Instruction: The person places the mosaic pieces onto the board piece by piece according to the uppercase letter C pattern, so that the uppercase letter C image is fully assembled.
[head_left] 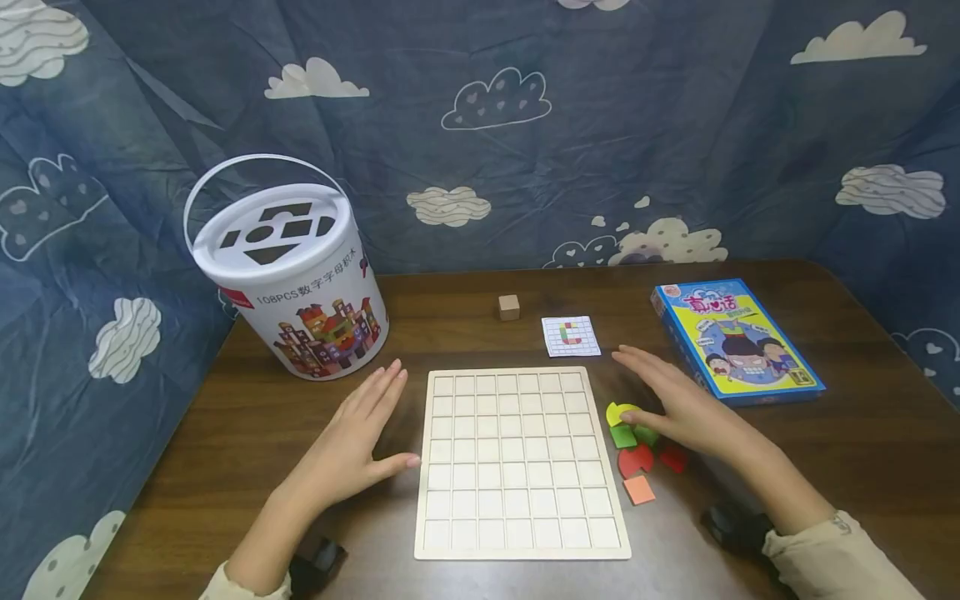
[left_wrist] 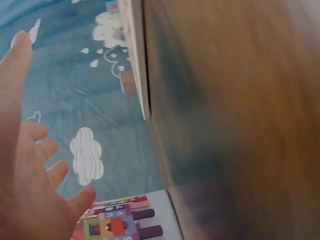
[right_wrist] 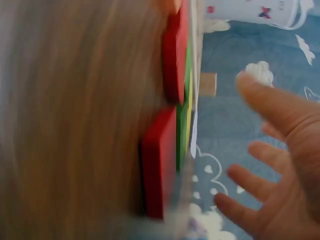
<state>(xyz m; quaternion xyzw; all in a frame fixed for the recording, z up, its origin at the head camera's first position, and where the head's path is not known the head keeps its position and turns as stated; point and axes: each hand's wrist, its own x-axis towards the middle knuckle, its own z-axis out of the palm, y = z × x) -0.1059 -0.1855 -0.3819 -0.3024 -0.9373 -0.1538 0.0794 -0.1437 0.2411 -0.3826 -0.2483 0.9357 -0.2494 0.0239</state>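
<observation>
A pale wooden grid board [head_left: 522, 467] lies flat on the table between the two hands. My left hand [head_left: 352, 437] is held beside its left edge, fingers extended and thumb tip near the rim. On the other side my right hand [head_left: 686, 408] spreads its fingers over a small group of coloured pieces, holding nothing. That group has a yellow piece [head_left: 617, 413], a green square [head_left: 622, 436], a rounded red piece [head_left: 636, 461], another red piece [head_left: 673, 457] and an orange square [head_left: 639, 490]. In the right wrist view, the red pieces [right_wrist: 159, 165] lie below the raised fingers.
Beyond the board are a small wooden cube [head_left: 508, 307] and a pattern card [head_left: 571, 337] with a coloured figure on a grid. A white block bucket [head_left: 292, 283] stands back left. At the right lies a blue and yellow box [head_left: 738, 342]. A cloud-print cloth [head_left: 480, 167] hangs behind.
</observation>
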